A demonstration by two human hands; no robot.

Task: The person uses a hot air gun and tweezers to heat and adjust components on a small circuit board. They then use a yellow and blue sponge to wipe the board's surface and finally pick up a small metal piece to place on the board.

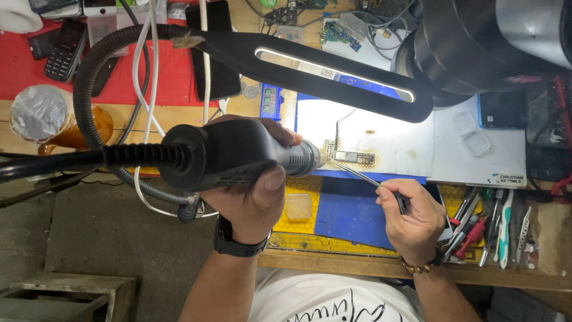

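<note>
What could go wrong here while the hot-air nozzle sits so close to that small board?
1. The left hand aims the black hot-air handpiece right at the small green circuit board; lingering could scorch it or the white mat, which already shows brown marks.
2. The thin metal tweezers in the right hand reach the board near the nozzle; they could heat up or nudge loosened parts.
3. The black corrugated hose loops across cables and may tug the aim.

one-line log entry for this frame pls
left hand: grips hot-air tool, nozzle at circuit board | right hand: holds tweezers, tips at board | lamp overhead
</note>
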